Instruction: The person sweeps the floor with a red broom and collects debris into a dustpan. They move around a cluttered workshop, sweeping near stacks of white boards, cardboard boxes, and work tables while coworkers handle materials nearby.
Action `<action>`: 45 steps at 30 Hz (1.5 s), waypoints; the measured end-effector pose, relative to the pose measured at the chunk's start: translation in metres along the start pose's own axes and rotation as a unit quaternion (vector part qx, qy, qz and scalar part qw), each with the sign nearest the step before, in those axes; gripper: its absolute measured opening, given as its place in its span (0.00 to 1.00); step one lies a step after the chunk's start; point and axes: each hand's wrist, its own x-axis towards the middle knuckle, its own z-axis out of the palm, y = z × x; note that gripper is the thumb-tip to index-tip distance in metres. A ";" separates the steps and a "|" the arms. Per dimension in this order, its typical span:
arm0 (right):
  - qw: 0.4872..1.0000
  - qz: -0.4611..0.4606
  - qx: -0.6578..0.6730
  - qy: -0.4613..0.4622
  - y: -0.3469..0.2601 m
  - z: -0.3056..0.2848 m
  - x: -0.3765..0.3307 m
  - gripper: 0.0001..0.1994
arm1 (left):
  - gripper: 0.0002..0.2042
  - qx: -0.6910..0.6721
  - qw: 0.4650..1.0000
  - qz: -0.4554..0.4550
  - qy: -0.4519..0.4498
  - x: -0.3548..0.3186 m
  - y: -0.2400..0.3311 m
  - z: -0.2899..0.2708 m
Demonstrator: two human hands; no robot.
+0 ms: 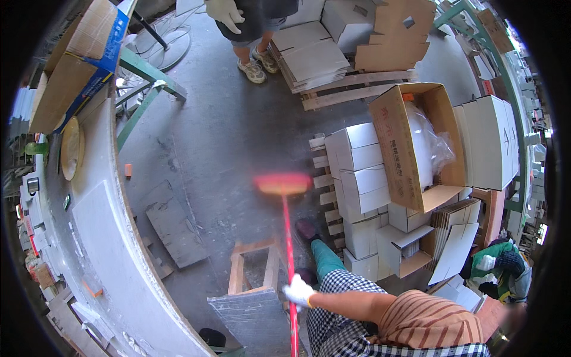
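My right hand [300, 291], in a white glove, is wrapped around the red shaft [289, 244] of a long-handled broom. The shaft slants upward from the lower edge to the broom's wide red head [282, 182], which is blurred on the grey floor. Its bristles look pale under the red top. The upper end of the handle runs out of the picture. My left hand does not show. Just left of my gloved hand stands a wooden stool-like frame [270, 265] with a grey board [253, 315] against it.
White cartons [357, 149] and an open brown box [395, 160] with plastic inside are stacked on a pallet [324, 181] to the right. A long worktable [113, 256] lines the left. Flat boards [175, 226] lie on the floor. One person [253, 35] stands ahead; another [502, 268] is at far right.
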 end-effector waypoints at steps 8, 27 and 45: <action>0.939 -0.266 -0.185 0.117 -0.047 -0.033 0.022 0.34 | 0.15 -0.033 0.995 -0.092 0.023 0.017 0.042 0.021; 0.976 -0.213 -0.004 0.051 0.120 0.055 -0.094 0.32 | 0.13 -0.392 0.903 0.139 -0.110 -0.015 -0.182 0.071; 0.977 -0.085 -0.139 0.135 0.175 -0.093 -0.096 0.09 | 0.35 -0.058 0.957 -0.065 0.278 0.197 -0.291 -0.063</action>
